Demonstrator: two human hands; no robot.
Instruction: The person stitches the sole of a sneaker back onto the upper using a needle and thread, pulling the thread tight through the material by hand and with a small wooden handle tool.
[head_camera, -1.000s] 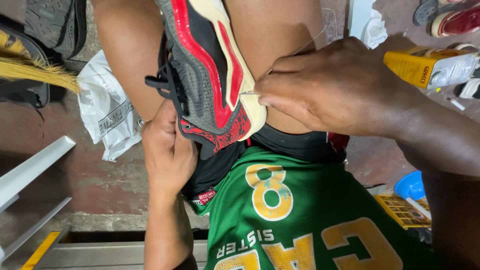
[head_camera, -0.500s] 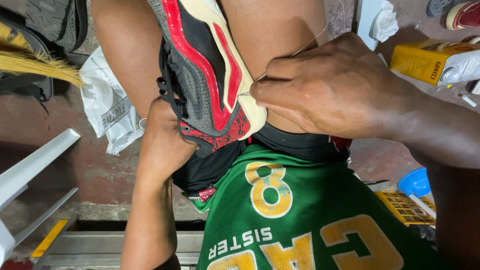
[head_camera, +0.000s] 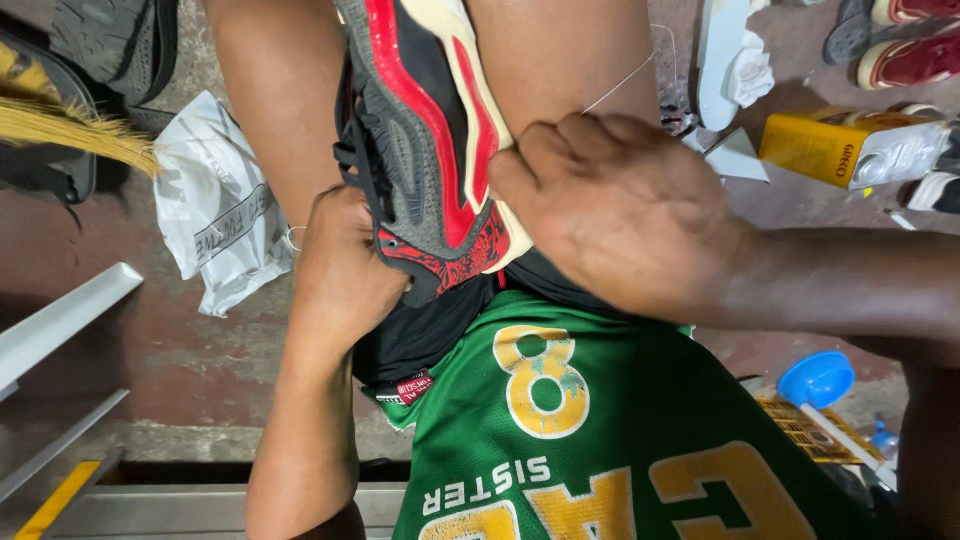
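Head view is looking straight down at a person seated with a sneaker (head_camera: 430, 150) lying between the bare thighs, its red, black and grey upper and cream sole edge facing up. The left hand (head_camera: 340, 280) is gripping the shoe from below at its lower end, fingers wrapped under and out of sight, so it is clamped on the sneaker. The right hand (head_camera: 620, 210) is closing into a loose fist against the cream sole edge, fingertips pinched together at the shoe's side; whatever it is pinching is too small to make out. A thin pale thread (head_camera: 620, 82) is running up and away from that hand across the right thigh. A green jersey (head_camera: 600, 430) with yellow lettering is filling the lower middle, just beneath both hands.

On the reddish floor (head_camera: 140, 350), a crumpled white plastic bag (head_camera: 215, 210) is lying just left of the left thigh, and yellow broom bristles (head_camera: 70, 130) are reaching in from the left edge. To the right, a yellow tin with a metal cap (head_camera: 850, 150) is lying on its side, well apart from the hands. A blue round lid (head_camera: 817, 378) is sitting near the right forearm, and other shoes (head_camera: 905, 50) are lying at the top right corner.
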